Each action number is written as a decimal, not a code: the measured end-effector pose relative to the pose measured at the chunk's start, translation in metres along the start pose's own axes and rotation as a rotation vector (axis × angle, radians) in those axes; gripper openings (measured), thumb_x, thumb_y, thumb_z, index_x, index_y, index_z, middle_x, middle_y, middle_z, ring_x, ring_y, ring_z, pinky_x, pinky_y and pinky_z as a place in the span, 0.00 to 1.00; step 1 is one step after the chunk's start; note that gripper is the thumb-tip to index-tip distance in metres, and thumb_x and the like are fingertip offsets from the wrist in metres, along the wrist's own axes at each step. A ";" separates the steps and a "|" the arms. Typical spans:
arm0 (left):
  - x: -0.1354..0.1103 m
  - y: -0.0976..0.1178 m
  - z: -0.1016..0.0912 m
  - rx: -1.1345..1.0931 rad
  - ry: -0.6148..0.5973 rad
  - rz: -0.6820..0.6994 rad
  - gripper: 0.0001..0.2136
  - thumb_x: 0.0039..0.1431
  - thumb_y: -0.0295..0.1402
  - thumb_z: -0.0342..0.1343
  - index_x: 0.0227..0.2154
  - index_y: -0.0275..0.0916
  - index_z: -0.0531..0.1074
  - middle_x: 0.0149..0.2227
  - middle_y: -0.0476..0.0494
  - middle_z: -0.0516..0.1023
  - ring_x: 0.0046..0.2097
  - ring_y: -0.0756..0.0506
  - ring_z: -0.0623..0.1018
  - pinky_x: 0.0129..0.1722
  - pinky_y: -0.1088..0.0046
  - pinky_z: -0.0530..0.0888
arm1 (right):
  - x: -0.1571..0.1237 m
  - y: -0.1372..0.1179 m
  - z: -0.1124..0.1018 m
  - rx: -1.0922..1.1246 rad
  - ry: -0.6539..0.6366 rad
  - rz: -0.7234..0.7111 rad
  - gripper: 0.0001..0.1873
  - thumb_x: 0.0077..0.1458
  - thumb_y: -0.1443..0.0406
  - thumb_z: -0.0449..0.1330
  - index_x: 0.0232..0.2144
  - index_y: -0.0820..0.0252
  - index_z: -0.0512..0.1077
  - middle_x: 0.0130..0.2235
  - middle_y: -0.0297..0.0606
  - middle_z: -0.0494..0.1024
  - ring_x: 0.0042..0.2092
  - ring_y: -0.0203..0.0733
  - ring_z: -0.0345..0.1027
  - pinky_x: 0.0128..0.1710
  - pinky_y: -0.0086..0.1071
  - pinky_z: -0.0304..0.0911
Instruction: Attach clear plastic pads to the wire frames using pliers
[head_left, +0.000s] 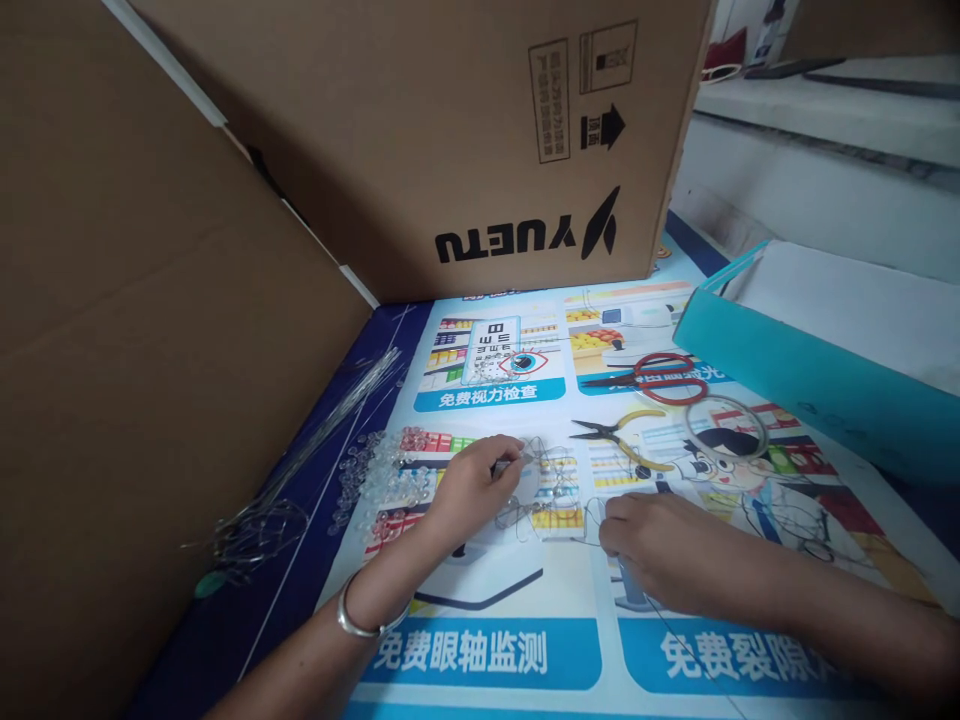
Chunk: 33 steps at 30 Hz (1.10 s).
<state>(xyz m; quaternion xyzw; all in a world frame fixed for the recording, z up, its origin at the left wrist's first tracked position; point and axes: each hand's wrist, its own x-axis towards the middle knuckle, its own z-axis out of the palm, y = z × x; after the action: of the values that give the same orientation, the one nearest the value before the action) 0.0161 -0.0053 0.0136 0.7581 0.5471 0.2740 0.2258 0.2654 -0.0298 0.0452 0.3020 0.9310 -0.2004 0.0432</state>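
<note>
A beaded wire piece (541, 498) is held flat on the poster (570, 590), about midway between its left and right edges and towards the near edge. The left hand (471, 487) is closed in a pinch on the piece's far left end. The right hand (660, 552) is curled shut on a thin wire (587, 520) that leads from the piece. Loose clear beads (382, 478) lie just left of the left hand, with pliers (622, 442) and scissors (661, 378) beyond the piece. The wire is probably best held taut and the piece pressed flat, so that no strung beads are shed.
</note>
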 end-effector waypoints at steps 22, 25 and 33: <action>-0.003 -0.009 0.002 -0.063 -0.004 -0.013 0.09 0.59 0.32 0.48 0.39 0.41 0.70 0.39 0.44 0.75 0.42 0.46 0.73 0.44 0.67 0.70 | 0.009 0.033 -0.002 0.652 -0.037 0.064 0.11 0.43 0.73 0.50 0.29 0.61 0.71 0.27 0.31 0.72 0.26 0.30 0.62 0.23 0.21 0.52; -0.003 -0.011 0.003 -0.065 -0.001 0.055 0.10 0.58 0.32 0.49 0.40 0.42 0.71 0.40 0.43 0.75 0.44 0.45 0.72 0.45 0.66 0.69 | 0.011 0.037 0.001 0.742 -0.024 0.091 0.11 0.44 0.72 0.51 0.30 0.62 0.71 0.26 0.31 0.72 0.25 0.30 0.61 0.22 0.21 0.53; -0.002 -0.011 0.005 0.018 0.007 0.093 0.09 0.54 0.28 0.52 0.39 0.42 0.71 0.39 0.44 0.74 0.43 0.45 0.71 0.44 0.65 0.69 | 0.010 0.040 -0.005 0.836 -0.129 0.129 0.13 0.49 0.65 0.53 0.36 0.61 0.72 0.29 0.34 0.73 0.28 0.32 0.64 0.25 0.23 0.56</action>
<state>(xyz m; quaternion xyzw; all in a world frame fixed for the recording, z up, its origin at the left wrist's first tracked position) 0.0113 -0.0045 0.0025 0.7837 0.5144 0.2819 0.2042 0.2805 0.0073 0.0335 0.3382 0.7442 -0.5758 -0.0124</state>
